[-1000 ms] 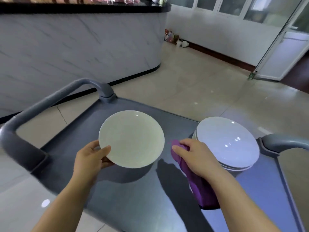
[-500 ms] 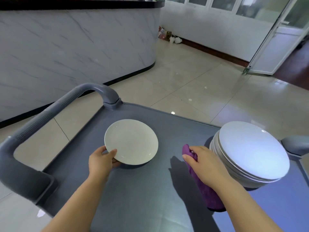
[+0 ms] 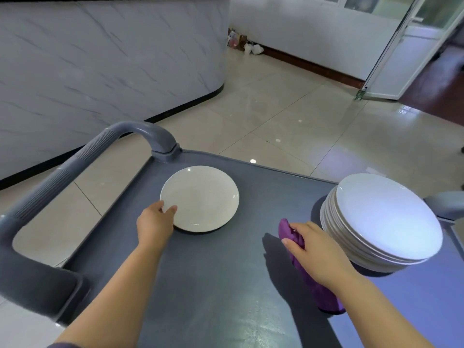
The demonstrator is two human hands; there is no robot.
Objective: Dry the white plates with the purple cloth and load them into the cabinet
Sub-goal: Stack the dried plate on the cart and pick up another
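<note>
Head camera is the only angle here, looking down on a grey cart [image 3: 226,285] with a chunky grey handle [image 3: 75,159] curving up on its left side. A single white plate [image 3: 200,198] sits face up on the far-left part of the cart top, and it looks flat or close to it, though I can't tell if the near edge is fully down. The left hand [image 3: 154,222] has that plate by its near-left rim, thumb on top and fingers tucked under, so it's pinching the edge. Over on the right there's a stack of white plates [image 3: 386,217], well apart from the single one. The right hand [image 3: 316,249] is just beside the stack, fingers curled round a bunched-up purple cloth [image 3: 285,228] – one end pokes out past the fingertips and the rest trails back under the wrist, with its lower end down at the cart surface. Behind the cart there's a tiled floor [image 3: 301,121], a marble counter [image 3: 100,59] on the left and a white-framed door [image 3: 401,59] standing open at the top right.
</note>
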